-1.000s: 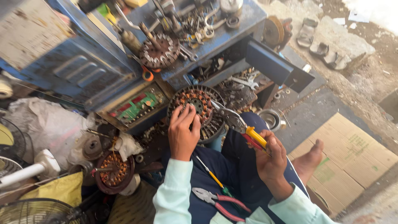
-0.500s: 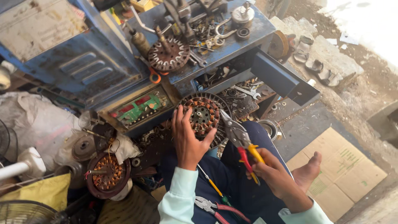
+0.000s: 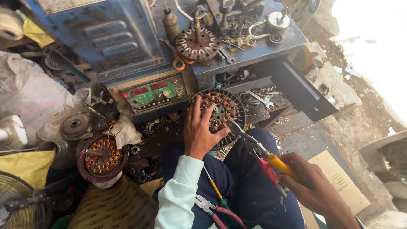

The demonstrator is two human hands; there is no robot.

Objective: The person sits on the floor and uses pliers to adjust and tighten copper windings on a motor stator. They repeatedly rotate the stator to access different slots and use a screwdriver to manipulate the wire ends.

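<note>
A round motor stator (image 3: 224,111) with copper windings rests on my knee, in front of a blue workbench. My left hand (image 3: 199,131) lies flat on its left side and holds it steady. My right hand (image 3: 311,186) grips pliers (image 3: 258,148) with red and yellow handles. The plier jaws touch the stator's lower right rim. A screwdriver (image 3: 214,190) with a yellow shaft and red-handled pliers (image 3: 216,210) lie on my lap.
The blue workbench (image 3: 118,38) carries a second stator (image 3: 198,42), an oil can, spanners and small parts. An open drawer (image 3: 296,91) holds tools. Another wound stator (image 3: 101,157) sits at left beside a fan grille (image 3: 19,203). Cardboard (image 3: 337,178) lies at right.
The view has drifted so the bench sits higher and larger. My left hand stays on the stator. The pliers have come in, and their jaws now touch the stator's rim.
</note>
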